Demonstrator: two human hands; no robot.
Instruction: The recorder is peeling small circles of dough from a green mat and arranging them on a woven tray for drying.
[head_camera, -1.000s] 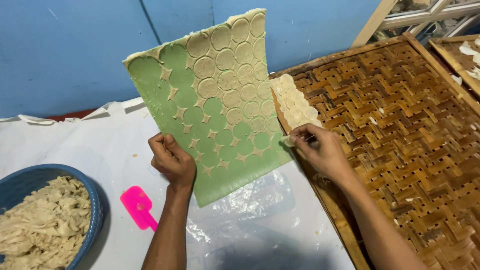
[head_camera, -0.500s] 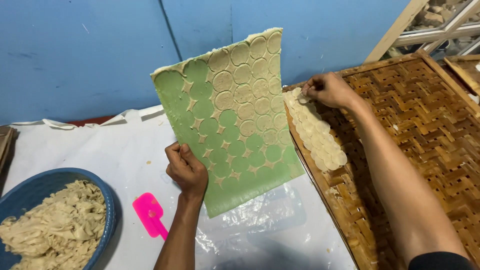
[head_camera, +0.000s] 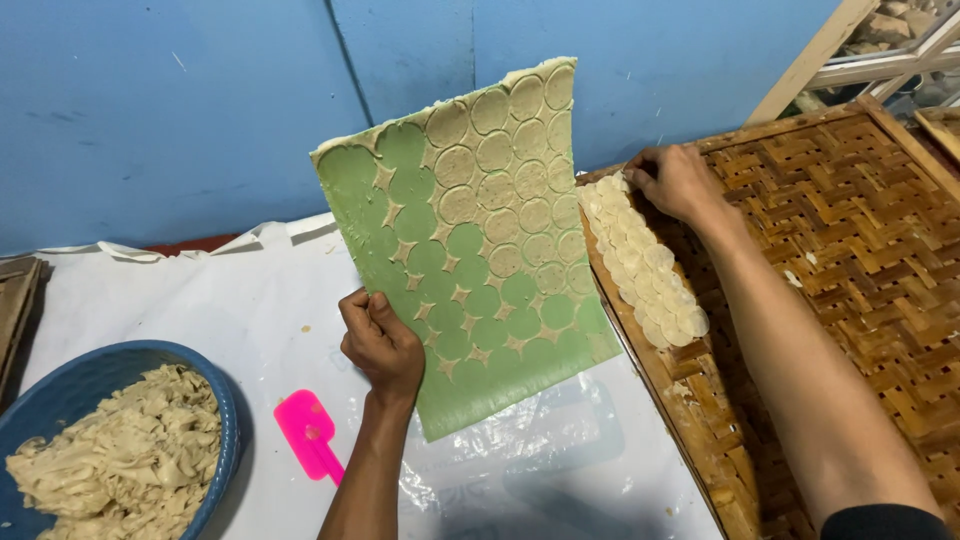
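Note:
My left hand (head_camera: 382, 342) grips the lower left edge of a green sheet (head_camera: 470, 310) and holds it upright and tilted. Pale dough covers the sheet, cut into round discs (head_camera: 500, 170); the lower circles are bare green, the upper ones still hold dough. My right hand (head_camera: 678, 180) rests on the far end of a row of overlapping pale discs (head_camera: 645, 265) laid along the left edge of a woven bamboo tray (head_camera: 850, 260), fingers pressed on the top disc.
A blue bowl (head_camera: 222, 420) of dough scraps (head_camera: 110, 460) sits at the lower left. A pink scraper (head_camera: 310, 432) lies on the white plastic-covered table (head_camera: 170, 300). A blue wall stands behind. More trays and a wooden frame (head_camera: 830, 50) are at the upper right.
My right hand moved from the sheet's right edge up to the far end of the disc row on the tray. The row of discs is longer now. My left hand keeps holding the sheet.

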